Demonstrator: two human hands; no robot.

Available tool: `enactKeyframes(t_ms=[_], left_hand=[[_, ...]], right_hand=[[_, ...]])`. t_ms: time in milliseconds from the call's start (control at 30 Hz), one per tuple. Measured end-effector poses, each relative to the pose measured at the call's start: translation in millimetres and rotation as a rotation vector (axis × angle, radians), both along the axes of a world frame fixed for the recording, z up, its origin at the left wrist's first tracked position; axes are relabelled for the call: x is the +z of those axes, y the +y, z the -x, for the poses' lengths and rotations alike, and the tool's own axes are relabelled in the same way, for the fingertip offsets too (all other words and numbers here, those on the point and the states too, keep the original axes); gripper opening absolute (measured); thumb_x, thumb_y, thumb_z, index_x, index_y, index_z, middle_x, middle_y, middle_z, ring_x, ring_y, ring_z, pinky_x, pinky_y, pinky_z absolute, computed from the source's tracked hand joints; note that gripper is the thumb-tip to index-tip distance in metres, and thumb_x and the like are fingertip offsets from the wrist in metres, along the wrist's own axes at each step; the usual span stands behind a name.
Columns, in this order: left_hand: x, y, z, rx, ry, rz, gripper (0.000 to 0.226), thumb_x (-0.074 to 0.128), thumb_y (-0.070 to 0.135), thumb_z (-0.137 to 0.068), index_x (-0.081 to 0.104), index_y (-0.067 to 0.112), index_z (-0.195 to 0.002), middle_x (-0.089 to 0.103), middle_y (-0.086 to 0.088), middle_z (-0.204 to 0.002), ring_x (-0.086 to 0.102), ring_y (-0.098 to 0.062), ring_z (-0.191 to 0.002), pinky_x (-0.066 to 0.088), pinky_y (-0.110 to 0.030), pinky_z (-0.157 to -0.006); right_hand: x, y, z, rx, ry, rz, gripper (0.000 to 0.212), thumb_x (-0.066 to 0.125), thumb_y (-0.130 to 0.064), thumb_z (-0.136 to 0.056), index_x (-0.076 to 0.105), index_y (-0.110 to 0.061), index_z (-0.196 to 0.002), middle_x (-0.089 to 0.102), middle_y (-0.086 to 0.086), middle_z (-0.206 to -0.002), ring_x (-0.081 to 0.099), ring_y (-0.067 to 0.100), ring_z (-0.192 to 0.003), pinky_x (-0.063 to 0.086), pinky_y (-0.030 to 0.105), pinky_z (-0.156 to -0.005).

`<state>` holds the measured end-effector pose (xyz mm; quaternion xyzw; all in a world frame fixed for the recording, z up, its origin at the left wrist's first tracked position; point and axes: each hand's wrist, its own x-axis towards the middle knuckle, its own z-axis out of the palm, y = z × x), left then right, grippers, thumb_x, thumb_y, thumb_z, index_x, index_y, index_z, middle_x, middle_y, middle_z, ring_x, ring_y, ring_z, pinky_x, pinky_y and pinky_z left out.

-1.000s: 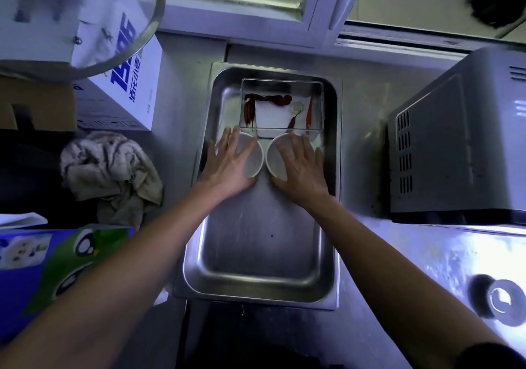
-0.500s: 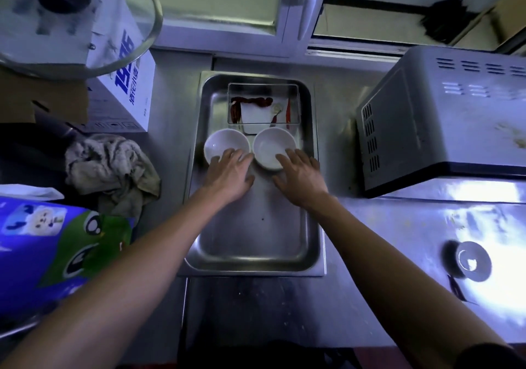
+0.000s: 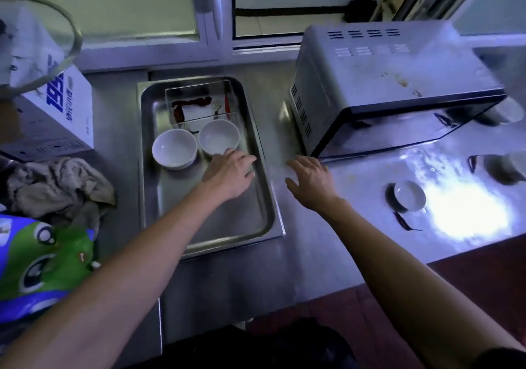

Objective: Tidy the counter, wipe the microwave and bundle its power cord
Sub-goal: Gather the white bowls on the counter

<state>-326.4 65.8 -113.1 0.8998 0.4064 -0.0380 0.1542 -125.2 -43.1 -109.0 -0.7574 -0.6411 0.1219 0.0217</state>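
- The left hand hovers palm-down over the steel tray, fingers loosely spread and holding nothing; its fingertips lie just beside the near rim of the right white bowl.
- The right hand is held palm-down over the bare counter between the tray and the microwave, fingers apart and empty, just short of the microwave's near left corner.
- The tray sits on the counter below the window. Inside it, at the far end, lies a clear rectangular container with dried red chillies in it.
- Two white bowls stand side by side in the tray just in front of that container: the left white bowl and the right one, both upright.
- The microwave stands on the counter to the right of the tray, turned at an angle, with brownish stains on its top. Its power cord cannot be made out.
- A small white dish stands on the counter in front of the microwave, well apart from the right hand, with a dark chilli lying just beside it.
- Left of the tray lies a crumpled grey rag, with a white carton with blue print behind it and a blue and green package in front of it.
- A glass lid shows at the upper left edge.
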Motion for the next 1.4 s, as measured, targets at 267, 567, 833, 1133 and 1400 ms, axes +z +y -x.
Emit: enactKeyframes(t_ms=[267, 567, 833, 1133, 1400], left_hand=[[22.2, -86.1, -89.4, -0.096, 0.033, -0.043, 0.052, 0.047, 0.044, -0.097, 0.044, 0.022, -0.145, 0.047, -0.002, -0.148, 0.04, -0.025, -0.136, 0.037, -0.044, -0.109], [40.7, -216.0, -227.4, -0.259, 0.042, -0.081, 0.054, 0.049, 0.045, -0.096, 0.042, 0.026, -0.146, 0.044, 0.003, -0.148, 0.034, -0.02, -0.139, 0.033, -0.042, -0.109], [52.3, -292.5, -345.2, -0.438, 0.045, -0.059, 0.052, 0.052, 0.044, -0.094, 0.046, 0.026, -0.143, 0.046, 0.002, -0.147, 0.035, -0.021, -0.138, 0.034, -0.042, -0.107], [37.8, -329.3, -445.3, -0.638, 0.055, -0.024, 0.052, 0.047, 0.04, -0.097, 0.04, 0.025, -0.147, 0.044, 0.0, -0.148, 0.035, -0.023, -0.138, 0.034, -0.043, -0.111], [6.9, -313.5, -541.9, -0.691, 0.057, 0.017, 0.052, 0.047, 0.042, -0.096, 0.041, 0.024, -0.145, 0.045, -0.001, -0.146, 0.039, -0.026, -0.133, 0.038, -0.046, -0.107]], right_hand=[[3.2, -113.4, -79.7, -0.118, 0.037, -0.043, 0.049, 0.054, -0.037, -0.096, 0.048, -0.02, -0.142, 0.049, 0.004, -0.147, 0.042, 0.028, -0.136, 0.038, 0.045, -0.104], [23.9, -274.4, -196.0, -0.328, 0.061, -0.128, 0.041, 0.057, -0.032, -0.096, 0.054, -0.016, -0.134, 0.056, 0.005, -0.138, 0.048, 0.031, -0.13, 0.043, 0.048, -0.096], [27.5, -385.2, -282.5, -0.598, 0.062, -0.048, 0.047, 0.05, -0.035, -0.096, 0.049, -0.023, -0.14, 0.05, -0.002, -0.144, 0.041, 0.026, -0.136, 0.041, 0.046, -0.1], [14.6, -442.5, -341.2, -0.739, 0.091, 0.006, 0.046, 0.05, -0.035, -0.095, 0.05, -0.022, -0.139, 0.052, -0.002, -0.141, 0.046, 0.029, -0.131, 0.043, 0.044, -0.096], [14.0, -434.3, -424.0, -0.781, 0.07, 0.078, 0.047, 0.05, -0.035, -0.097, 0.048, -0.023, -0.142, 0.049, -0.004, -0.146, 0.043, 0.028, -0.133, 0.045, 0.044, -0.098]])
